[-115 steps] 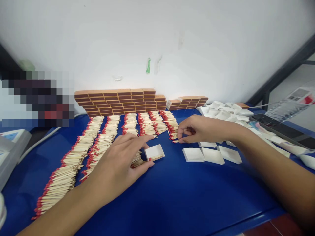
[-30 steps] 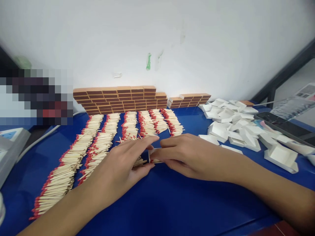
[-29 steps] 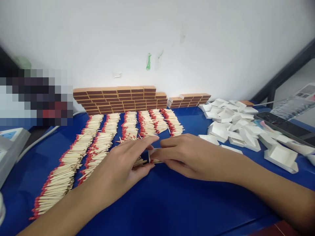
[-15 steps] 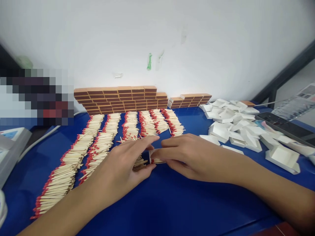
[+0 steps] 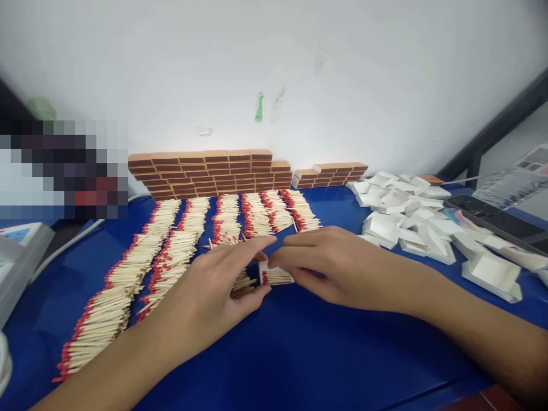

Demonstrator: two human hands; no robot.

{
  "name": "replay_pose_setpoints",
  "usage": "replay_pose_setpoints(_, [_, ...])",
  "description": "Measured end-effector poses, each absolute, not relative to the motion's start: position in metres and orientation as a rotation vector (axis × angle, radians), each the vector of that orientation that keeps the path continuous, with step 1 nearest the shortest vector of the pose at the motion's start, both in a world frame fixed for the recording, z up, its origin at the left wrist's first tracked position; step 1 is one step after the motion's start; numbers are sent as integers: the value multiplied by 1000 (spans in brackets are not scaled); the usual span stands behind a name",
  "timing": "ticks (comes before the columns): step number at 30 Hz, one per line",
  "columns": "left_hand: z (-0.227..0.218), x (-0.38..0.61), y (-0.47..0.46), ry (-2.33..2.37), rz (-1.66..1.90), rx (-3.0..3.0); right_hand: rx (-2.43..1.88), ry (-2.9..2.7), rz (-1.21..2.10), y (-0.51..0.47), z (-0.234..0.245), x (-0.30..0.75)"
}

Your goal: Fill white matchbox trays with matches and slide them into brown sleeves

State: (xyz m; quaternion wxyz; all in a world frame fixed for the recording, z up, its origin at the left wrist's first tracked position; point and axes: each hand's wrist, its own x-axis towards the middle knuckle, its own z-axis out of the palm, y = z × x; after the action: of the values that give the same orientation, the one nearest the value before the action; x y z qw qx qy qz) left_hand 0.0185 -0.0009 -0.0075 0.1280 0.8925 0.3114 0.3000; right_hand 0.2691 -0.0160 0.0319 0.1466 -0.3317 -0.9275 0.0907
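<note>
A small white matchbox tray [image 5: 264,266] lies on the blue table, with red-headed matches [image 5: 276,278] inside it. My left hand [image 5: 218,274] curves around the tray's left end, thumb at the front corner and a fingertip at the back. Its index finger is stretched out above. Loose matches [image 5: 243,284] show under that palm. Over the tray's back right part is my right hand [image 5: 329,265], fingers bent and pressed together, tips at the tray's inside. Whether those tips pinch any matches is hidden.
Rows of matches [image 5: 115,285] cover the left and middle of the table [image 5: 299,354]. Stacked matchboxes [image 5: 205,174] line the wall, with a lower stack [image 5: 334,174] beside them. White empty trays [image 5: 402,211] are heaped at right, near a phone [image 5: 496,220]. A white cable [image 5: 64,248] runs at left.
My right hand has risen slightly and its fingers have drawn back from the tray's front, uncovering the matches inside. My left hand and the tray keep their place.
</note>
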Motion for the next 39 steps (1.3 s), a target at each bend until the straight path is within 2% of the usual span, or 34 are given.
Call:
replay_pose_setpoints(4, [-8,17,0,930,845,2595,-1007,-2517,99,1,40,290])
replay_pose_setpoints(8, [-8,15,-2,966,843,2595,-1248,-2518,-11,21,48,322])
replay_pose_setpoints(12, [-7,15,-3,955,832,2594,-1453,-2587,147,35,48,344])
replay_pose_setpoints(18, [-7,15,-1,948,825,2590,-1497,-2603,443,39,43,344])
replay_pose_setpoints(39, [-9,14,-1,926,820,2616,-1529,-2610,548,38,36,339])
